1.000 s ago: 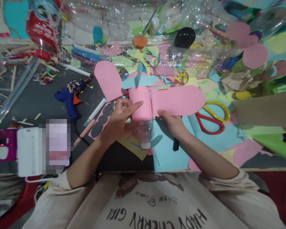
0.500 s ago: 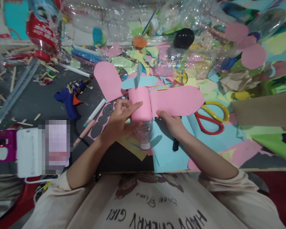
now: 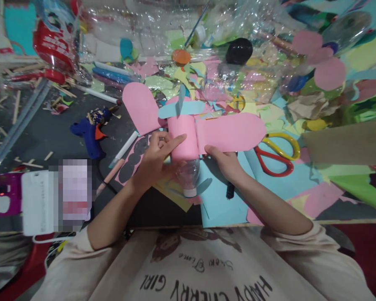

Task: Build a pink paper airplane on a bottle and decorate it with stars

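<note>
A small clear plastic bottle (image 3: 190,173) with a white cap pointing toward me is wrapped in pink paper (image 3: 185,124). My left hand (image 3: 153,161) is closed around its left side, with fingers lying across the wrap. Against the right side sits a long rounded pink paper wing (image 3: 233,133), whose lower inner edge my right hand (image 3: 226,164) pinches; the fingers beneath the wing are hidden. Another pink paper wing (image 3: 141,106) angles out on the left. Light blue paper strips (image 3: 192,108) cross at the bottle's far end.
A blue glue gun (image 3: 90,136) lies to the left, near a phone (image 3: 75,192) and a white power bank (image 3: 37,202). Scissors with red and yellow handles (image 3: 277,167) are on the right. Paper scraps (image 3: 156,83) and clear plastic bottles cover the far side.
The view has shifted very slightly. Both hands keep the same hold on the paper-wrapped bottle and its wing.
</note>
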